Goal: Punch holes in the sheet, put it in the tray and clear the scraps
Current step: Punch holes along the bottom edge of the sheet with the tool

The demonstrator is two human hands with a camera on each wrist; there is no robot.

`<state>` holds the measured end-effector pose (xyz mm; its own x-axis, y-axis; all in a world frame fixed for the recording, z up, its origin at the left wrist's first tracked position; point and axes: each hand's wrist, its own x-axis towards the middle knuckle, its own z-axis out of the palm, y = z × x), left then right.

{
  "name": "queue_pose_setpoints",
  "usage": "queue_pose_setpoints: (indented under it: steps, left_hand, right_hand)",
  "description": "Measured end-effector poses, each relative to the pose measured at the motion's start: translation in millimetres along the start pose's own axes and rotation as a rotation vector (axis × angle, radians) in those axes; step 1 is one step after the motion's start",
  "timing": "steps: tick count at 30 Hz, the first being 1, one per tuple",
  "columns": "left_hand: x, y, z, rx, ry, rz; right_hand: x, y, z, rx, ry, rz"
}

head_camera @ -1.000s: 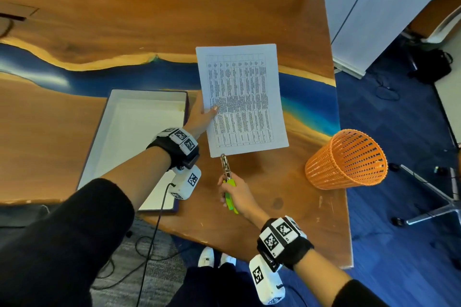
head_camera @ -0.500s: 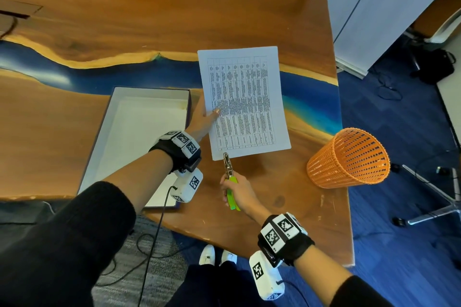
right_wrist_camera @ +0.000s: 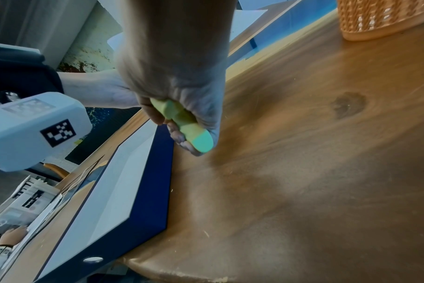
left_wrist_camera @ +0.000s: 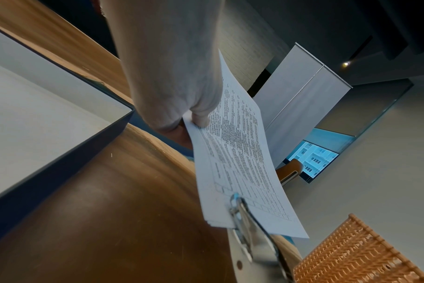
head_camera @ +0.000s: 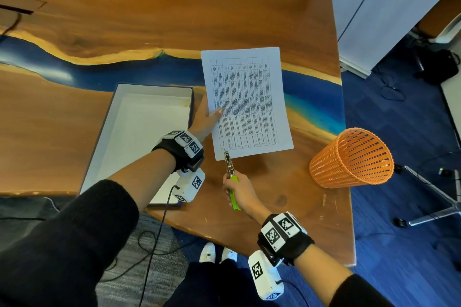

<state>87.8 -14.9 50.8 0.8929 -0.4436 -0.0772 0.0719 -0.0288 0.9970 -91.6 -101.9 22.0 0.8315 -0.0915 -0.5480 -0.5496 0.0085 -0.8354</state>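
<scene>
- Your left hand [head_camera: 204, 119] pinches the sheet [head_camera: 245, 99] at the middle of its left long edge, thumb on the printed face and fingers underneath; the left wrist view shows the paper held up off the table [head_camera: 149, 20], not lying flat.
- The sheet's long axis runs from about 12 o'clock down to 6 o'clock in the head view, tipped slightly so the near short edge faces you.
- Your right hand [head_camera: 238, 188] is wrapped around the green handles of the hole punch [head_camera: 230, 174], which points toward 12 o'clock. Its metal head meets the near short edge beside the left corner, straddling the paper.
- So the paper lies straight ahead of your right grip, at 12 o'clock, and the right hand is the nearer one to the edge to be punched.
- The tray [head_camera: 139, 137] sits at 9 o'clock from the sheet, just beside your left hand; the orange basket [head_camera: 351, 157] stands at 3 o'clock.
- You probably have only to squeeze; whether a hole is cut yet cannot be told.
</scene>
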Motion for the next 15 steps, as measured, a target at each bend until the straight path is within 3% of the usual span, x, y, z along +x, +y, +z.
queue_pose_setpoints:
  steps: [15]
  left_hand:
    - [2.9, -4.7, 4.1, -0.020, 0.004, -0.005]
  right_hand:
    - [-1.2, -1.0, 2.5, -0.030, 0.043, -0.007]
